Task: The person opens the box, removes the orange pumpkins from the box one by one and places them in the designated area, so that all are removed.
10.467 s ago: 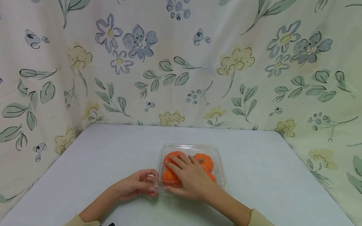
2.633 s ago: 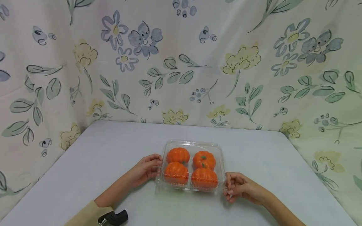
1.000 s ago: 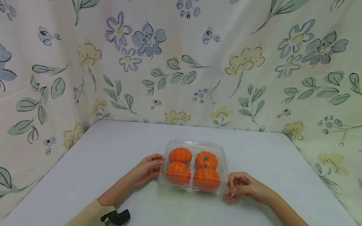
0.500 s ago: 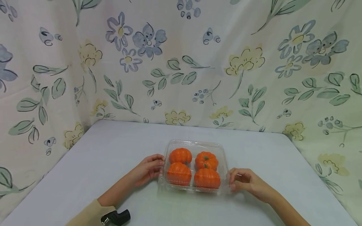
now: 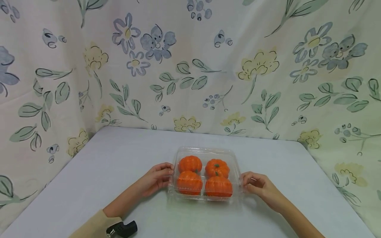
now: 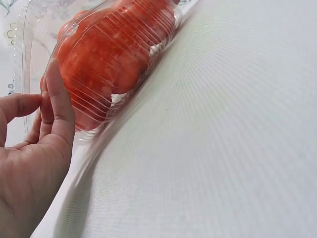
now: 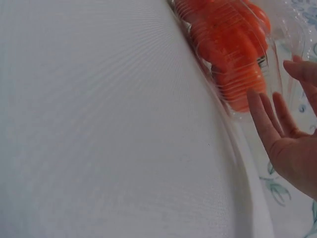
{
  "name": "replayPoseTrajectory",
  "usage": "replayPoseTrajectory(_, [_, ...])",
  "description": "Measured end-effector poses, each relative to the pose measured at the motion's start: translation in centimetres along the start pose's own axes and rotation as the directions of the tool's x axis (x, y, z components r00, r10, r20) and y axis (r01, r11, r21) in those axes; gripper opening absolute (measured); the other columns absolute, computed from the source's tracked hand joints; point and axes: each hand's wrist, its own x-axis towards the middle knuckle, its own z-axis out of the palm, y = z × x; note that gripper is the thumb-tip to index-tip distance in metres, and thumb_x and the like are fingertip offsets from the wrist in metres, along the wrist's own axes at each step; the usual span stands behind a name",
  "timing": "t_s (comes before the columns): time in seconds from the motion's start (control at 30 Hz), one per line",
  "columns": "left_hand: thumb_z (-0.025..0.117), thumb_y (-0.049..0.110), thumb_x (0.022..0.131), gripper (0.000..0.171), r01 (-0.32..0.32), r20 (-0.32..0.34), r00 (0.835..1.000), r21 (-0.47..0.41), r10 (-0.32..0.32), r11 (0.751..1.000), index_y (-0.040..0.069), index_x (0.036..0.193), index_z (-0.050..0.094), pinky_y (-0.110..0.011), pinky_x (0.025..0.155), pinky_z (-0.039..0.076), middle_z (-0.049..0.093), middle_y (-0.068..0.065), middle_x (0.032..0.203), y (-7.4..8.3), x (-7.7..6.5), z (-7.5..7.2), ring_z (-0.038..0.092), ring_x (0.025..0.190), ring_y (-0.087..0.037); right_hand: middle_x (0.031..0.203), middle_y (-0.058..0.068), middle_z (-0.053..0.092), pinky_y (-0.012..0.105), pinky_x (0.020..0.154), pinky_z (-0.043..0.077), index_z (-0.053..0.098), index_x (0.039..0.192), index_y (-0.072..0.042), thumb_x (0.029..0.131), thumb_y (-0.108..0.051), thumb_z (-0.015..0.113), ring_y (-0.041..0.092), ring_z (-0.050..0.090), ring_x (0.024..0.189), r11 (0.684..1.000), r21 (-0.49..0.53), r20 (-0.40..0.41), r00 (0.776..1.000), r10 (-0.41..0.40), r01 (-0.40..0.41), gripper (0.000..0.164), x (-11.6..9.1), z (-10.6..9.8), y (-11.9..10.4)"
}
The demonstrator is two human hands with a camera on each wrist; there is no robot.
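Observation:
A clear plastic clamshell container point(image 5: 205, 150) sits on the table with its lid over several small orange toy pumpkins point(image 5: 217, 168), green stems showing on some. At its left edge my left hand point(image 5: 156, 180) pinches the rim; in the left wrist view, the thumb and fingers point(image 6: 60, 101) meet at the clear plastic. On the other side my right hand point(image 5: 259, 188) has thumb and forefinger at the right rim. In the right wrist view, the other fingers point(image 7: 262, 116) are held fairly straight beside the container's ribbed wall.
A white cloth-covered table point(image 5: 134, 142) lies under the container. Behind it and at both sides hangs a floral curtain point(image 5: 190, 109). A black device point(image 5: 122, 228) is fixed at the left sleeve point(image 5: 98, 224).
Earlier my right hand lay over the pumpkins; it then moved to the container's front right corner. Over the last second it slid up along the right edge. My left hand has stayed put.

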Motion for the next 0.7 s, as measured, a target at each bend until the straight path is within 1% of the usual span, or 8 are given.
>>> replayPoseTrajectory(0.1, [0.047,0.008,0.111,0.015,-0.004,0.009,1.0,0.003,0.004,1.0,0.016,0.112,0.06,-0.024,0.083,0.061,0.063,0.002,0.107,0.0,0.0,0.0,0.065,0.091,-0.011,0.12,-0.01,0.068,0.021,0.089,0.056,0.067,0.101,-0.008,0.1,0.008,0.056,0.003,0.06,0.117,0.998,-0.049,-0.045,0.999,-0.028,0.026,0.019,0.0,0.2,0.0])
replayPoseTrajectory(0.2, [0.047,0.007,0.111,0.016,-0.005,0.014,1.0,0.005,0.005,1.0,0.017,0.112,0.06,-0.024,0.082,0.06,0.063,0.003,0.107,0.0,0.0,0.0,0.064,0.09,-0.011,0.117,-0.011,0.068,0.017,0.092,0.054,0.066,0.099,-0.003,0.099,0.009,0.059,0.001,0.059,0.116,0.994,-0.103,-0.099,0.994,-0.054,0.043,0.014,0.2,0.4,-0.1])
replayPoseTrajectory(0.27, [0.047,0.007,0.111,0.016,-0.006,0.015,1.0,0.005,0.006,1.0,0.016,0.112,0.06,-0.024,0.081,0.06,0.062,0.003,0.106,0.0,0.0,0.0,0.064,0.09,-0.011,0.114,-0.012,0.067,0.015,0.093,0.053,0.067,0.098,-0.003,0.099,0.009,0.06,0.001,0.058,0.114,0.991,-0.122,-0.134,0.989,-0.063,0.047,0.014,0.3,0.5,-0.2])
replayPoseTrajectory(0.47, [0.048,0.008,0.11,0.012,-0.002,0.014,1.0,0.001,0.002,1.0,0.014,0.114,0.059,-0.022,0.08,0.06,0.062,0.002,0.106,0.0,0.0,0.0,0.065,0.09,-0.011,0.107,-0.012,0.065,0.015,0.093,0.053,0.069,0.095,-0.014,0.098,0.014,0.057,0.004,0.057,0.111,0.989,-0.109,-0.191,0.974,-0.122,0.102,0.03,1.1,1.0,-0.3])
replayPoseTrajectory(0.53, [0.048,0.008,0.11,0.012,0.0,0.015,1.0,0.0,0.0,1.0,0.014,0.115,0.058,-0.022,0.079,0.06,0.062,0.002,0.106,0.0,0.0,0.0,0.065,0.088,-0.011,0.106,-0.011,0.064,0.016,0.092,0.055,0.069,0.095,-0.013,0.098,0.015,0.057,0.005,0.057,0.109,0.986,-0.101,-0.2,0.969,-0.147,0.129,0.03,1.4,1.1,-0.4])
replayPoseTrajectory(0.7, [0.047,0.009,0.111,0.012,0.005,0.018,1.0,-0.001,-0.005,1.0,0.013,0.118,0.057,-0.021,0.078,0.059,0.062,0.001,0.105,0.0,-0.1,0.0,0.064,0.084,-0.011,0.105,-0.009,0.061,0.017,0.087,0.057,0.067,0.095,-0.009,0.098,0.013,0.056,0.007,0.058,0.106,0.979,-0.116,-0.241,0.951,-0.191,0.168,0.025,1.8,1.4,-0.9])
